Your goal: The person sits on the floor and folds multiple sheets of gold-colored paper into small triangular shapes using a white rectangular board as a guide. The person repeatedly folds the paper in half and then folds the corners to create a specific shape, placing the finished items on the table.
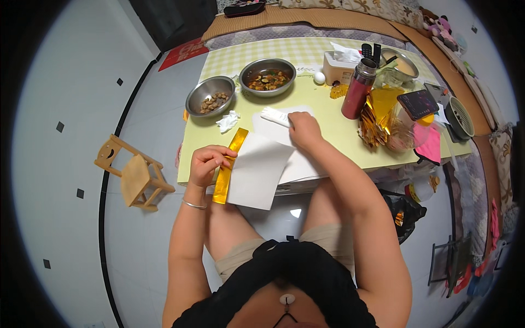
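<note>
"Where's the gold strip [238, 140]?"
"Along a white sheet's [261, 169] left side, overhanging the table's [198, 135] near edge. The left hand [208, 163] pinches its middle, probably for steadiness; the right hand's [304, 130] fingers are closed on a white tube [275, 116]."
"Anything in the way?"
"Crumpled tissue [228, 121] just beyond the strip, metal bowls [268, 93] behind; rightward, a red flask [358, 90]."

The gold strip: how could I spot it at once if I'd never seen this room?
Find the table with the pale yellow-green cover, then the person's left hand at its near edge. The gold strip is at that hand, along the left side of a white sheet. It is long, flat and narrow, unlike the fringed gold bunch farther right.
</note>
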A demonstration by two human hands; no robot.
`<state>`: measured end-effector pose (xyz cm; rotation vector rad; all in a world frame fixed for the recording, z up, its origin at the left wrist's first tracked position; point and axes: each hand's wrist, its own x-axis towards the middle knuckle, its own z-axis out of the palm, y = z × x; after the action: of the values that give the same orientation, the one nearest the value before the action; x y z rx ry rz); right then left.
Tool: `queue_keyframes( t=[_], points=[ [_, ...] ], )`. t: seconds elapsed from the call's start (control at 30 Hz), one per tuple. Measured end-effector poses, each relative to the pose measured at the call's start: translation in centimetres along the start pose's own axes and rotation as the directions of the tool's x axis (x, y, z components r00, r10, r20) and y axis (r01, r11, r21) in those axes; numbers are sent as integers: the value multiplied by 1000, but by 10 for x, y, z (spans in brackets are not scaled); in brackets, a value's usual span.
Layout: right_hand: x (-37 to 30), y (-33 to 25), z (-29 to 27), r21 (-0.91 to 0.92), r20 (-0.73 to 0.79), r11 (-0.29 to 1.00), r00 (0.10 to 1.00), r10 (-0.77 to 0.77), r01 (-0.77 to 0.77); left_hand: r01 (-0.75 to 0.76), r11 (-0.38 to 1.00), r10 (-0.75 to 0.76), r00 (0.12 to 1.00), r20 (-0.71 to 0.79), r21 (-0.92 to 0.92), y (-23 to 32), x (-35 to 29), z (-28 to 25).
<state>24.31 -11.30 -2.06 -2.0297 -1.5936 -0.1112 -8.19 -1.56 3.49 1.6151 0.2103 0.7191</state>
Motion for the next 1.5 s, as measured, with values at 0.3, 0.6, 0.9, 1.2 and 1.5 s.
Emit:
queue_keyframes(
  t=[0.3,0.6,0.9,1.2,1.5],
  points=[
    [21,49,-4,47,82,951,950,300,-304,44,990,-15,977,211,-135,2,40,19],
    [-64,21,-18,-254,170,962,974,151,-104,120,977,-61,950,308,-176,-17,69,36],
    [-49,22,-45,183,-7,958,974,227,-222,351,905,-423,797,432,239,-27,102,54],
    [20,14,-7,-119,189,990,980,-57,80,252,856,-446,802,398,452,-69,103,80],
    [57,26,4,5,104,996,991,-84,84,179,880,-380,823,423,441,-73,99,78]
  ],
)
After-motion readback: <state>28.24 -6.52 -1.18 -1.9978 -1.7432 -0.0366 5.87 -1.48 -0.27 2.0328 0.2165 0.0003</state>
